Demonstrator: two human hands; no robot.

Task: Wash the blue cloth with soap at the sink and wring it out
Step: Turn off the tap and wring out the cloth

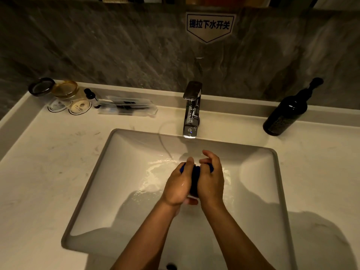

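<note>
The blue cloth [195,179] is bunched into a small dark wad between my two hands over the middle of the white sink [124,191]. My left hand [178,187] grips its left side with fingers curled round it. My right hand [211,178] grips the right side, fingers bent over the top. Only thin strips of blue show between and beside my hands. The chrome faucet [191,110] stands just behind, its spout above my hands. A dark soap pump bottle [285,114] stands on the counter at the right.
Two jars [64,90] with round labels and a clear packet [126,107] lie at the back left of the pale counter [39,172]. Water glistens on the sink floor. A sign [210,26] hangs on the grey stone wall above the faucet.
</note>
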